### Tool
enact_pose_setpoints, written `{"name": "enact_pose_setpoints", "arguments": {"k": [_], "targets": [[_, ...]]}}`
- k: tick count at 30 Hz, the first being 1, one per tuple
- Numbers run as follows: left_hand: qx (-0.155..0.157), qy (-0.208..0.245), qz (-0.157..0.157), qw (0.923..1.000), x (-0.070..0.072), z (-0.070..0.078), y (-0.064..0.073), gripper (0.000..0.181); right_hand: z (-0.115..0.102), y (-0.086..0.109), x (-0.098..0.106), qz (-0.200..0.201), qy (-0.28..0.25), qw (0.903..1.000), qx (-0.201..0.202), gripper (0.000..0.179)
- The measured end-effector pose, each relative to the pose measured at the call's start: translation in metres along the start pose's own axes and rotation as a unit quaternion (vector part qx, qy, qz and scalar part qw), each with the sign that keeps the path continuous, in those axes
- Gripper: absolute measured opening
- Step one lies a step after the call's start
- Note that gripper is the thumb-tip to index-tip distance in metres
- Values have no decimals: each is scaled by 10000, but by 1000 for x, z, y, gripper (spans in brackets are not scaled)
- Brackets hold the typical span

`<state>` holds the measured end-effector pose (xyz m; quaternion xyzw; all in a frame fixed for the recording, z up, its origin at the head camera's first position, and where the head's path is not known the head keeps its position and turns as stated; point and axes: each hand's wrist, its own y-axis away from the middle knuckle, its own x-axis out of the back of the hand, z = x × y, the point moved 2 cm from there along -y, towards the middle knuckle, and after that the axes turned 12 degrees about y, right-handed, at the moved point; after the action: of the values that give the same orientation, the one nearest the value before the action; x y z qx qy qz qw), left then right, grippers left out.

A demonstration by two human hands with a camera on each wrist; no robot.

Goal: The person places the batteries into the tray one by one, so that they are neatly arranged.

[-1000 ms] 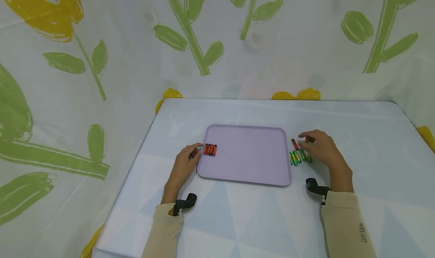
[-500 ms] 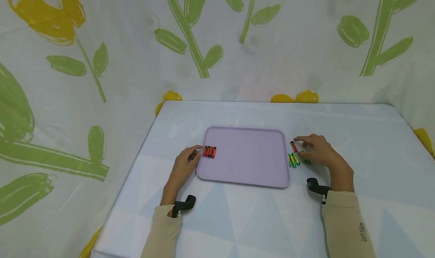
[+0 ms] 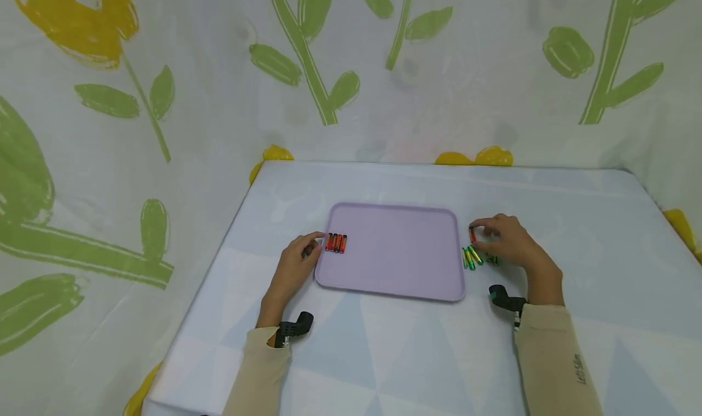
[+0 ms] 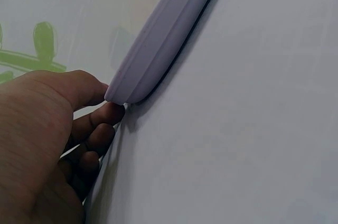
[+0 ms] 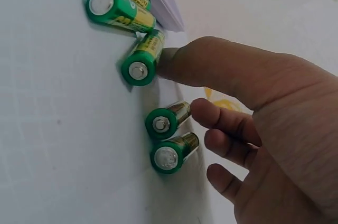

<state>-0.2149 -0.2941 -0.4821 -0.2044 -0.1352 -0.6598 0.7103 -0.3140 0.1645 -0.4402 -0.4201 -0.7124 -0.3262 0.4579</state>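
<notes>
- Red battery (image 3: 473, 235), one, apart from its fellows: just outside the right edge of the lilac tray (image 3: 389, 254), beyond the near green cells as the person sits. Hidden from the right wrist view; whether it is clear of the tablecloth (image 3: 406, 355), cannot tell.
- Long axis: roughly away from the person, close to the run of the tray's short sides.
- Right hand (image 3: 507, 242), the nearer by far: palm to the right of the battery, index fingertip at its far end, thumb at its near end; judged a pinch end to end, with the battery on the tray side of the palm.
- Row of red batteries (image 3: 336, 243), apparently four: side by side inside the tray at its left end, axes likewise pointing away from the person. Bare tray floor lies between row and pinched battery.
- Left hand (image 3: 296, 264), nearer the row: thumb and curled fingers gripping the tray's left rim.
- Three green batteries (image 3: 470, 259): lying by the tray's right edge, close to the right thumb; contact with it uncertain.
- Two further green batteries (image 5: 168, 156): side by side, partly under the right hand in the head view.
</notes>
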Motion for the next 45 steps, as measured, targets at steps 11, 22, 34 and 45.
{"name": "enact_pose_setpoints", "arguments": {"k": [11,22,34,45], "targets": [[60,109,-18,9999,-5,1,5,32,-21,6,14,675,-8,9974,-263,45],[-99,157,-12,9998,0,5,-2,31,-71,1,22,1211,-177,9921,287,43],[43,193,79,9998,7,2,2,30,-133,-18,-6,1221,-530,9873,868,39],[16,245,91,9997,-1,5,-1,31,-171,-32,-35,1047,-509,9870,1110,38]]}}
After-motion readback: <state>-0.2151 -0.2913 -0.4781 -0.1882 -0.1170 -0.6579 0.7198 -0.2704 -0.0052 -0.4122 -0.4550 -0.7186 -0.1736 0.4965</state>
